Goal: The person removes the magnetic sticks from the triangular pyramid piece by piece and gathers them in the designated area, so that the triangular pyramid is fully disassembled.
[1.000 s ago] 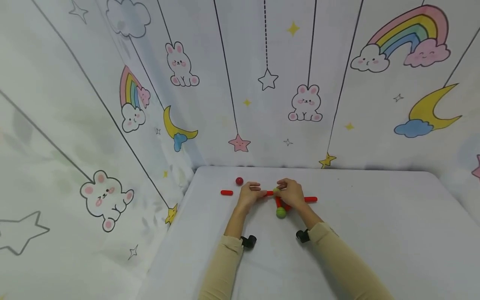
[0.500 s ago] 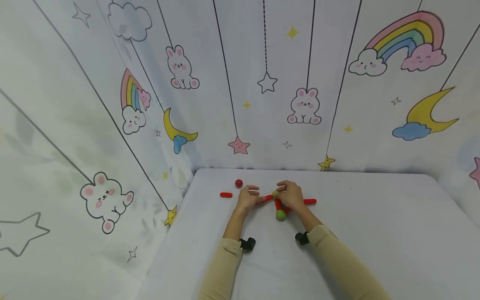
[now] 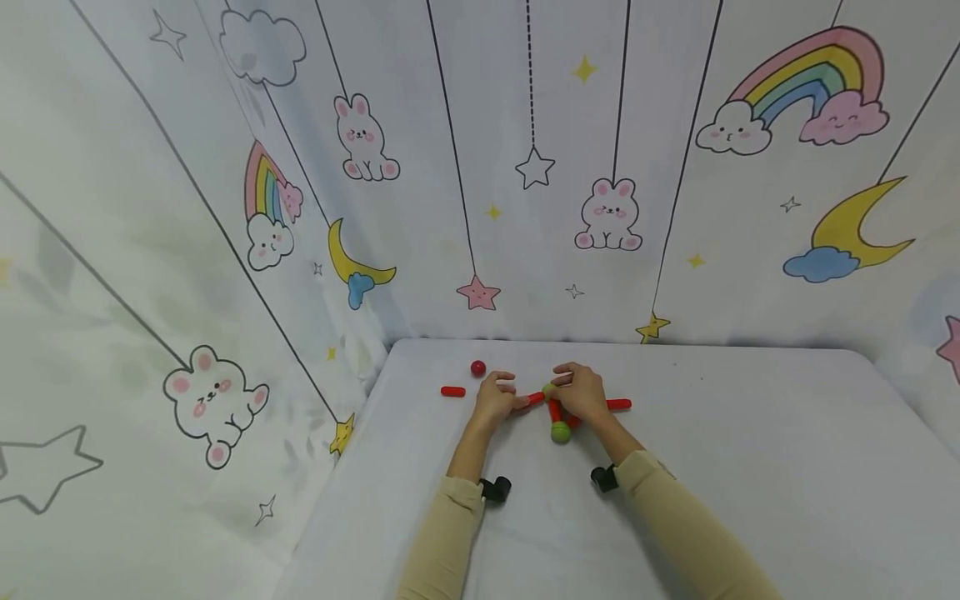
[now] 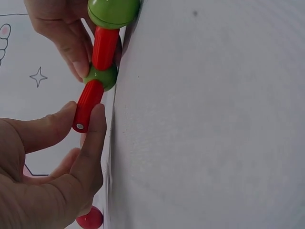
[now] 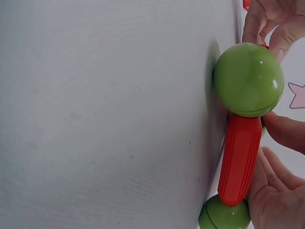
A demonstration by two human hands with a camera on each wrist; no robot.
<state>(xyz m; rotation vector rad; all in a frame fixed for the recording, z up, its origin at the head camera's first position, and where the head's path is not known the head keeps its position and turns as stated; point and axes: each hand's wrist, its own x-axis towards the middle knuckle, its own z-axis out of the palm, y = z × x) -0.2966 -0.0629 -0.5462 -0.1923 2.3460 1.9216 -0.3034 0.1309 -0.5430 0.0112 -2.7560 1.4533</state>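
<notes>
My left hand (image 3: pixel 495 402) pinches a short red rod (image 4: pixel 89 106) between thumb and index finger. A pale dot shows on the rod's near end. Its other end meets a green ball (image 4: pixel 102 78), which the fingers of my right hand (image 3: pixel 583 393) hold. From that ball another red rod (image 4: pixel 106 49) leads to a second green ball (image 3: pixel 560 432), closer to me. In the right wrist view a ribbed red rod (image 5: pixel 239 161) joins that near ball to a further green ball (image 5: pixel 226 213), beside my right hand.
On the white table (image 3: pixel 750 467), a red ball (image 3: pixel 477 367) and a loose red rod (image 3: pixel 453 392) lie left of my left hand. A red rod (image 3: pixel 619 404) sticks out right of my right hand. A curtain (image 3: pixel 420 208) with cartoon drawings hangs behind the table.
The red rod in my left hand has swung from nearly level to slanting, its left end lower. My right hand stays at the green ball. The head view has tilted slightly.
</notes>
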